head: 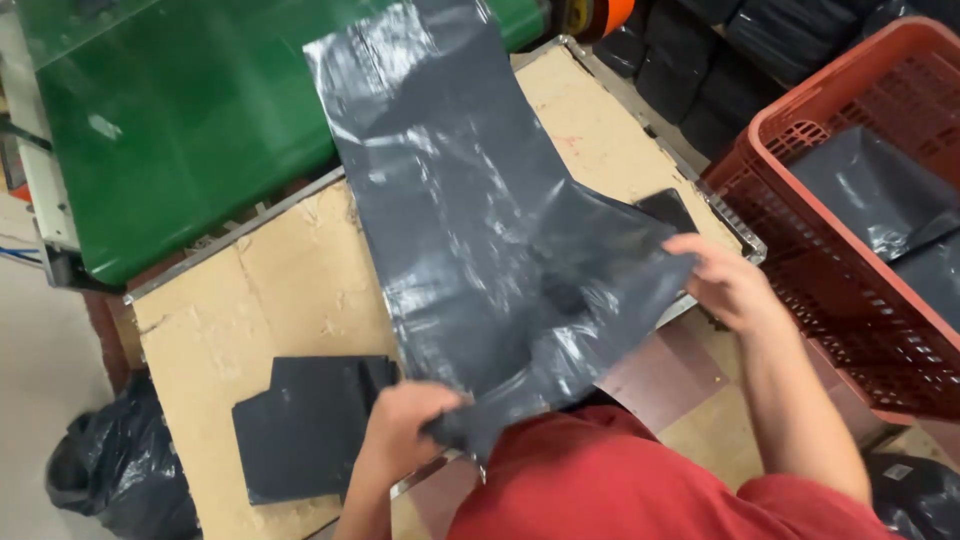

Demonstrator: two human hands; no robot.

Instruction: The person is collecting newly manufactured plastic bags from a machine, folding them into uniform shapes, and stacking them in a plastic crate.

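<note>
Occlusions and cut-offs, head view

Fingertips of the left hand are buried in the grey plastic bag; contents cannot be told. The red crate is cut by the right edge. The dark folded piece is mostly covered by the bag. The black sack is cropped at the bottom.

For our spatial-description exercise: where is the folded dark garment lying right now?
In the head view, the folded dark garment lies at the lower left of the cardboard-topped table, just left of the left hand, which pinches the grey plastic bag.
</note>
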